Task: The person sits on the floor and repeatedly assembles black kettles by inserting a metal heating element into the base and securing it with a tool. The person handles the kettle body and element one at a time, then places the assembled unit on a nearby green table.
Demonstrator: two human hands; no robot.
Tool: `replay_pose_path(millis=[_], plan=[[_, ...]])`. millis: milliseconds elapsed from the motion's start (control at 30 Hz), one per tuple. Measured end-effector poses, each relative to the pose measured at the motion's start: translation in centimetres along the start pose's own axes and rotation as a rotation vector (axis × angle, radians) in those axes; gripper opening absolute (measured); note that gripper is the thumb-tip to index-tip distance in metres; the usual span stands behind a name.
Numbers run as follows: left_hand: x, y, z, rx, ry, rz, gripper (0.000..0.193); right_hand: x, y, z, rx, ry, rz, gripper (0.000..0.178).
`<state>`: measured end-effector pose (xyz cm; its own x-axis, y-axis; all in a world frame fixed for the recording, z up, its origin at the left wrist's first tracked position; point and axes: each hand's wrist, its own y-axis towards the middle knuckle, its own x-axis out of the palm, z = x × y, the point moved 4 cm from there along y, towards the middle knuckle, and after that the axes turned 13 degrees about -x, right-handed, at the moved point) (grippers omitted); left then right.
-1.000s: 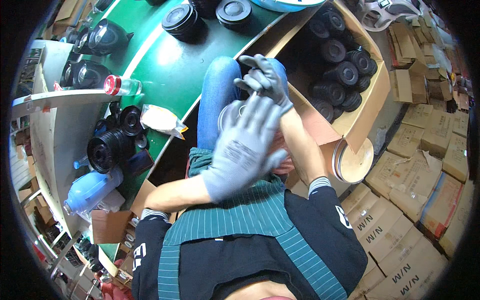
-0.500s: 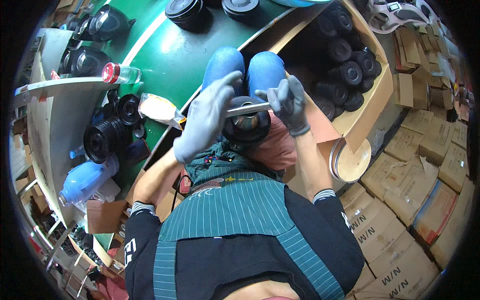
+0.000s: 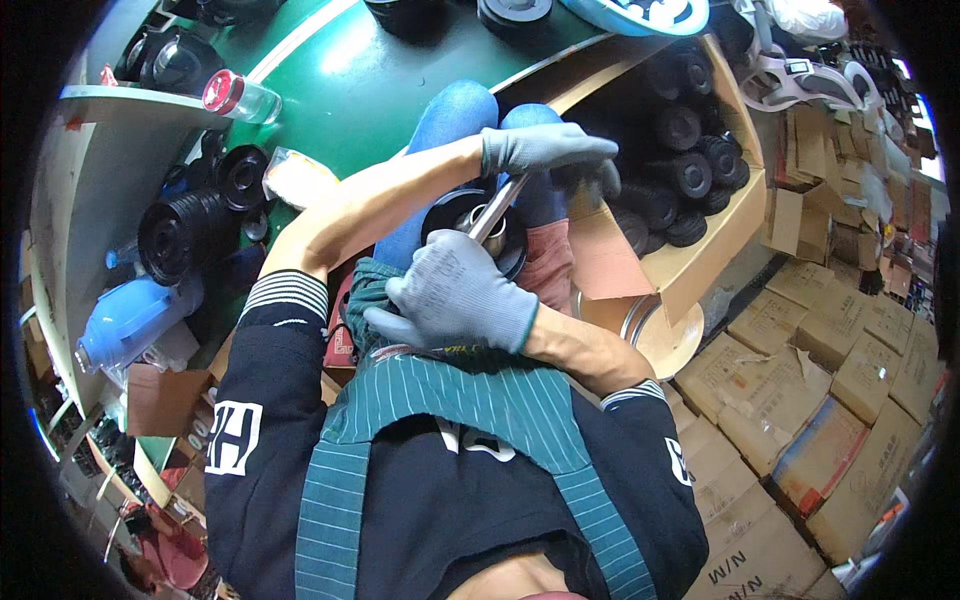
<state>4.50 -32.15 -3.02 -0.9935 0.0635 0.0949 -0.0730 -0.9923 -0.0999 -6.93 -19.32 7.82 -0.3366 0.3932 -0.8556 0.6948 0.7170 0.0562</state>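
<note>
A dark round lid-like piece (image 3: pixel 515 250) lies between my knees, with a shiny metal fitting (image 3: pixel 495 238) at its middle. Across the fitting runs a slanting metal bar (image 3: pixel 498 208). At the bar's far end my left hand (image 3: pixel 545 150) reaches over with its fingers stretched out to the right, its palm side hidden. My right hand (image 3: pixel 462 292) is closed over the bar's near end, its back turned up; the grip itself is covered.
Right of my knees stands an open carton (image 3: pixel 715 255) of black round parts. A green table (image 3: pixel 340 75) holds a red-capped jar (image 3: pixel 240 97), and stacked black discs (image 3: pixel 170 240) lie at left. A round tin (image 3: pixel 665 335) stands near my right forearm; cartons (image 3: pixel 780 380) cover the right side.
The bar has swung clockwise from nearly crosswise to a steep slant. My left hand has crossed to the far right side, and my right hand has come nearer and left.
</note>
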Motion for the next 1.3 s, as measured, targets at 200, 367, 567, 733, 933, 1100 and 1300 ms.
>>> replay_pose_path(millis=[200, 367, 567, 733, 933, 1100, 1300], plan=[[-3.5, -5.0, -0.6, -0.169, 0.156, 0.304, 0.071, -1.8, -3.6, 0.6, -0.230, 0.146, 0.444, 0.025], [-8.3, -15.9, 0.5, -0.285, -0.209, 0.688, 0.110, 1.1, -10.3, 0.3, 0.110, 0.056, 0.847, 0.083], [-9.2, -28.4, -4.5, -0.515, -0.224, 1.020, 0.070, 4.3, -11.4, 3.1, 0.483, 0.139, 0.562, 0.113], [-7.5, -27.2, -9.3, -0.265, 0.064, 1.383, 0.057, 2.7, -11.6, 3.4, 0.384, 0.337, 0.605, 0.100], [-6.9, -28.6, -13.2, -0.673, 0.674, 1.507, 0.076, -2.1, -12.4, 1.7, 0.443, 0.113, 0.796, 0.098], [-0.3, -29.9, -2.6, -0.116, 1.110, 1.310, 0.083, -3.7, -13.5, 9.8, 0.436, 0.463, 1.342, 0.074], [4.0, -30.2, -0.9, 0.082, 0.964, 1.305, 0.094, 6.2, -6.1, 19.6, 0.381, 1.310, 1.270, 0.051]])
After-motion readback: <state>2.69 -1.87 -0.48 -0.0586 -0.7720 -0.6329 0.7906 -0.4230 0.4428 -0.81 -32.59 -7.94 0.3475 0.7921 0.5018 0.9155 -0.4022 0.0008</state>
